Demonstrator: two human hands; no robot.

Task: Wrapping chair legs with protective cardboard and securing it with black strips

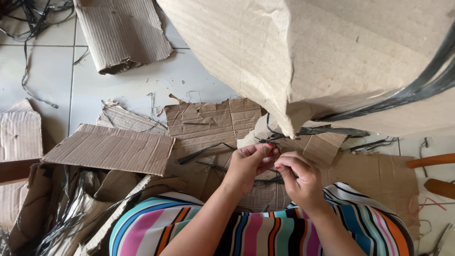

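My left hand and my right hand are together in front of me, fingers pinched on a thin black strip that runs between them. The strip leads up toward the lower corner of a large brown cardboard bundle that hangs over my hands. A dark band wraps around that bundle on the right. Both hands hover above flat cardboard sheets on the tiled floor. My lap in a striped garment is just below.
Torn cardboard pieces lie on the white tile floor to the left, with a rolled sheet farther off. Loose black strips are scattered at top left and bottom left. Wooden chair parts stand at the right edge.
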